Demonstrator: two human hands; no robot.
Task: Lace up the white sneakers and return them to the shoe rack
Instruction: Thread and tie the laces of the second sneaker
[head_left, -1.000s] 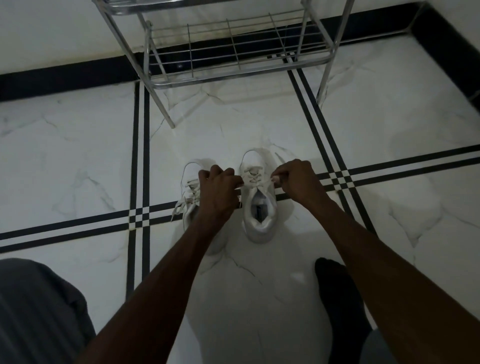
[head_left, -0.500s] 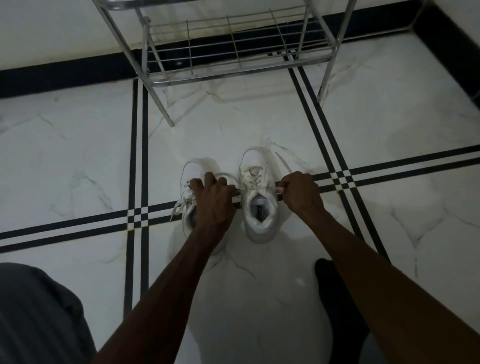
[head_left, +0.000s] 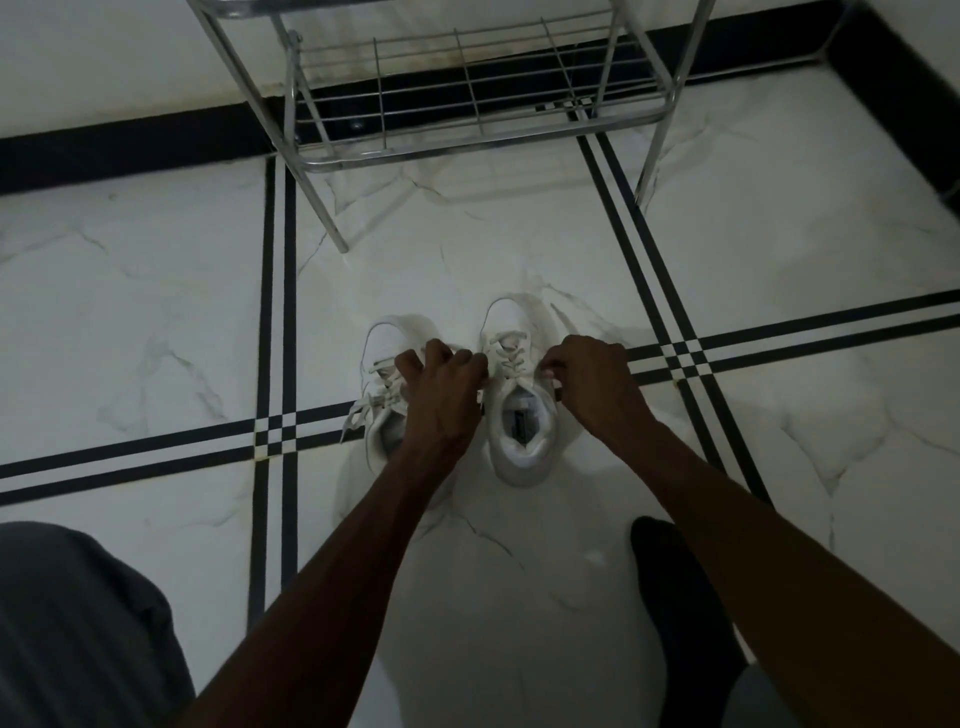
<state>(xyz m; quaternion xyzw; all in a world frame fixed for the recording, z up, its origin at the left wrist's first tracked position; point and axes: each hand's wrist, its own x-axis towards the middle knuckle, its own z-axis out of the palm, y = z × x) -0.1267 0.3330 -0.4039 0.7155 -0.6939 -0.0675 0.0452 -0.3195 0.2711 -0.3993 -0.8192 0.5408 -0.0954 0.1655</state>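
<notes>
Two white sneakers stand side by side on the marble floor, toes pointing away from me. The right sneaker (head_left: 519, 415) has laces crossed over its tongue. My left hand (head_left: 441, 387) grips one lace end at its left side, and my right hand (head_left: 592, 379) pinches the other lace end at its right side. The left sneaker (head_left: 382, 358) is partly hidden under my left hand and forearm; its loose laces (head_left: 363, 410) hang over its outer side. The metal shoe rack (head_left: 467, 104) stands beyond the sneakers against the wall.
White marble floor (head_left: 156, 322) with black stripe lines crossing near the shoes. My dark-socked foot (head_left: 670, 587) rests at lower right, and a grey-clad knee (head_left: 67, 623) fills the lower left. A rack leg (head_left: 332, 218) lands just beyond the left sneaker.
Both hands drew back toward the sneaker's collar, pulling the lace ends outward, then eased slightly closer to the eyelets. The sneakers stayed in place.
</notes>
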